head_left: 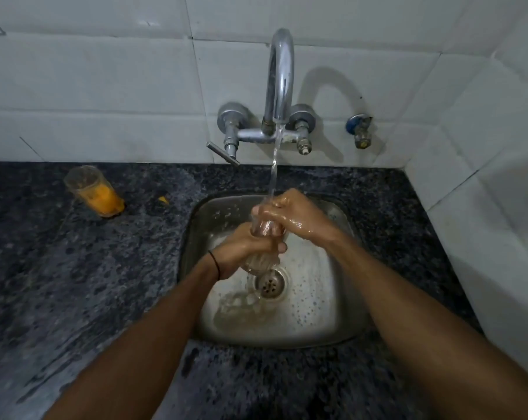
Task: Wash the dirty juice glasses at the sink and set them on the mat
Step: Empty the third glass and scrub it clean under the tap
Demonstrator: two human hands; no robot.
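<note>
A clear glass (264,237) is held over the sink (196,225), directly above the drain (270,281), with its long axis close to upright and its mouth tilted toward the tap (279,83). The water stream (274,165) meets the glass at the top end.

The left hand (244,248) is wrapped closed around the lower half of the glass. The right hand (296,215) is curled closed over the upper end; its fingers (267,212) cover the rim (whether any reach inside cannot be told).

A second glass (91,189) with orange residue stands on the counter (59,268), well apart to the left, nearer the left hand. The mat is not in view.
</note>
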